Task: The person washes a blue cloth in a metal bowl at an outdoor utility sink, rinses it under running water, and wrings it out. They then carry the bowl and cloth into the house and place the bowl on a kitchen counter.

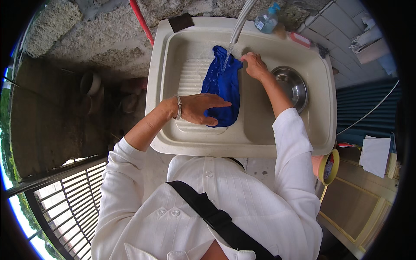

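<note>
A wet blue cloth (223,82) lies lengthwise on the ribbed washboard side of a cream sink (260,150). Water runs onto its far end from a grey corrugated hose (241,22). Over the cloth's near part is my left hand (200,109), fingers and thumb apart, a bracelet at the wrist; whether it touches the fabric I cannot tell. Just right of the cloth's far end, my right hand (255,66) hovers by the basin divider with thumb and fingers apart, holding nothing. Partly behind my right forearm, a round steel bowl (295,89) sits in the right basin.
On the sink's back rim are a dark scouring pad (181,22), a clear bottle with a blue pump (266,19) and a red-and-white item (300,40). A yellow-rimmed bin (329,167) stands at the right, and a barred railing (73,203) at lower left.
</note>
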Tool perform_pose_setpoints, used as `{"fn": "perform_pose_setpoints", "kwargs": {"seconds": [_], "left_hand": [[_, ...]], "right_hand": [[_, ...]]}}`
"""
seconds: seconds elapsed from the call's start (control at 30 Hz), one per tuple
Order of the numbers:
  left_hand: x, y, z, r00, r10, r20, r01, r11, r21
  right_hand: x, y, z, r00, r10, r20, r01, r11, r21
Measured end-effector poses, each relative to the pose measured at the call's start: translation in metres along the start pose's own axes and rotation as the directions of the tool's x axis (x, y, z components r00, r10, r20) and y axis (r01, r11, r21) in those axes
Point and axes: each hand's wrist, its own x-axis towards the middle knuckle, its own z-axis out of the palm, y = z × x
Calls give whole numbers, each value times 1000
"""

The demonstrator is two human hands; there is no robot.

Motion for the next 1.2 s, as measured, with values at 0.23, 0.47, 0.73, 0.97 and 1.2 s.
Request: {"fn": "perform_pose_setpoints", "kwargs": {"seconds": [0.23, 0.47, 0.73, 0.97, 1.2], "left_hand": [[87, -131, 90, 733, -313, -605, 380, 925, -17], [24, -104, 130, 792, -376, -481, 556, 770, 314], [103, -176, 69, 559, -405, -724, 732, 651, 201], [10, -125, 97, 685, -563, -462, 711, 656, 255], [58, -189, 47, 488, -573, -658, 805, 587, 85]], "right_hand": [[-21, -50, 96, 912, -82, -402, 270, 858, 437], [-135, -77, 98, 993, -119, -2, 119, 993, -3], [4, -44, 106, 965, 10, -261, -73, 969, -236], [-105, -91, 92, 960, -281, 12, 277, 952, 129], [-4, -77, 105, 953, -153, -262, 146, 988, -46]]}}
